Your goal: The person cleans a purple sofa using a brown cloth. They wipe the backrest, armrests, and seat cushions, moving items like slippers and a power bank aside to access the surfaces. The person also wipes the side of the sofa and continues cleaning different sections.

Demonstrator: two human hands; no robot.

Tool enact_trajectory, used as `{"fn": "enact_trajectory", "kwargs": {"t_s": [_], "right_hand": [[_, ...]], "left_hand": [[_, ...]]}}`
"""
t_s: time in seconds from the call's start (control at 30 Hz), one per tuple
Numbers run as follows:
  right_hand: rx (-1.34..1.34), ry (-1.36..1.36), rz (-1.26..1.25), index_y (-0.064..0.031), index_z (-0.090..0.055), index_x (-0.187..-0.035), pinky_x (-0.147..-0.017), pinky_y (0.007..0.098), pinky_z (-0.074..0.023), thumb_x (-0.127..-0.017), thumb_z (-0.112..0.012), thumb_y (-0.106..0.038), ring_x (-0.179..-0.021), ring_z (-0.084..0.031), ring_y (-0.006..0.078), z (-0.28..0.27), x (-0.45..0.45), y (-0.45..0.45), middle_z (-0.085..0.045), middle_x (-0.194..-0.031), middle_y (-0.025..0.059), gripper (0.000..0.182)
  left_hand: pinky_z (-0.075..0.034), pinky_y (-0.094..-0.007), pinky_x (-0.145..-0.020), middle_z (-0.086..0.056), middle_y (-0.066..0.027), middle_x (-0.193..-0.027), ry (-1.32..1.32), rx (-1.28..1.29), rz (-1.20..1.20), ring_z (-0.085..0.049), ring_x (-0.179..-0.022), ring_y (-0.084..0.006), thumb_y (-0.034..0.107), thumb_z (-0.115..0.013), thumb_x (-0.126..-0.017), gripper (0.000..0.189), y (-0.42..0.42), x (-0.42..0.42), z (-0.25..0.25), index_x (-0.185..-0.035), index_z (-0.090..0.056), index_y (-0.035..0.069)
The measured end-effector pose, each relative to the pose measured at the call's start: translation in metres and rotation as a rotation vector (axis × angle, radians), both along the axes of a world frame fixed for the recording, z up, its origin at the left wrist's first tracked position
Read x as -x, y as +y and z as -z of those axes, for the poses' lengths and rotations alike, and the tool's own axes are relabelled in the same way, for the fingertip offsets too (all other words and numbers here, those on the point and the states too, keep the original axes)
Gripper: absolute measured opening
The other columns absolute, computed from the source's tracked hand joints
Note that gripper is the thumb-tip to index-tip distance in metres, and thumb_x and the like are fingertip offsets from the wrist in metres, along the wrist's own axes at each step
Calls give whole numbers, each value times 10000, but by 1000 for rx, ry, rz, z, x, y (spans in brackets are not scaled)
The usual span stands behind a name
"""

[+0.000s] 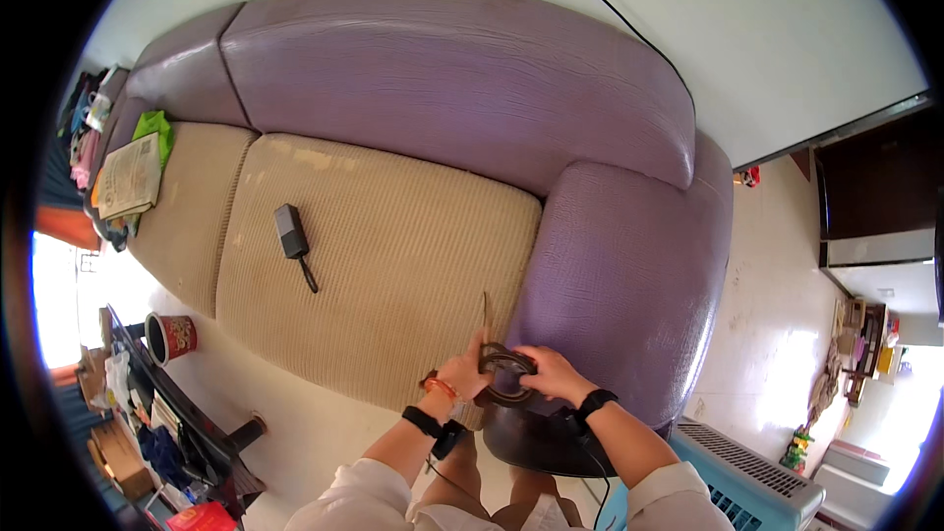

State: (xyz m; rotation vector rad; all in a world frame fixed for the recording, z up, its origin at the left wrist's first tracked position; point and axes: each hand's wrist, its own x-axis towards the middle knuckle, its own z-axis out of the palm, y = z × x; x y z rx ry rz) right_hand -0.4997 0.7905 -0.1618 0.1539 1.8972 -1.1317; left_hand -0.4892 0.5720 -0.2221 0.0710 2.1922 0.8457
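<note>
Both my hands hold a coiled brown belt or strap [509, 392] over the corner where the seat cushion meets the purple sofa armrest [619, 273]. My left hand [464, 375] grips the coil's left side, and a thin end of the strap sticks up past its fingers. On the coil's right side, my right hand [553, 375] pinches the rim between thumb and fingers. A dark grey power bank or similar device [291, 230] with a wrist loop lies on the beige ribbed sofa cushion [383, 236], up and left of my hands.
A printed bag [133, 177] and a green bag [156, 127] lie at the sofa's left end. At lower left stand a red bucket [181, 337] and a cluttered dark table [199, 413]. A blue plastic crate [723, 464] is beside the armrest at lower right. A black cable [605, 0] hangs along the wall.
</note>
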Motion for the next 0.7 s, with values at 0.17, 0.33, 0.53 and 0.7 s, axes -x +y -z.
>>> {"fn": "enact_trajectory", "kwargs": {"t_s": [0.17,0.33,0.53,0.7], "right_hand": [[-242,1057,-354,-93,-437,-1407,-927,476,-502,-673,-838,-402,-1080,-605,401,-18,50,-24,-455,-1384,214,891],[-129,357,-530,-78,-441,-1368,-867,458,-515,-684,-816,-472,-1046,-618,427,0,79,-23,-583,-1238,228,874],[32,516,258,-64,-437,-1311,-866,473,-516,-837,-669,-122,-1024,-617,463,28,80,-37,-630,-1088,280,531],[-73,632,582,12,-386,-1328,-886,441,-518,-864,-639,-93,-1047,-638,416,-2,197,10,-612,-1162,285,539]], "left_hand": [[-550,-421,-636,-696,-139,-855,378,75,421,-692,-737,-326,234,-745,-757,833,-8,36,-55,-1477,-329,192],[-556,-396,-620,-702,-108,-803,518,13,142,-694,-709,-289,239,-752,-720,460,-21,65,-53,-1159,-641,155],[-567,-367,-671,-730,-102,-932,544,45,-162,-707,-745,-290,248,-763,-765,359,7,120,-66,-1085,-696,100],[-560,-384,-765,-712,-131,-1069,639,-196,-492,-705,-885,-319,269,-702,-872,446,-8,138,-100,-1253,-601,59]]}}
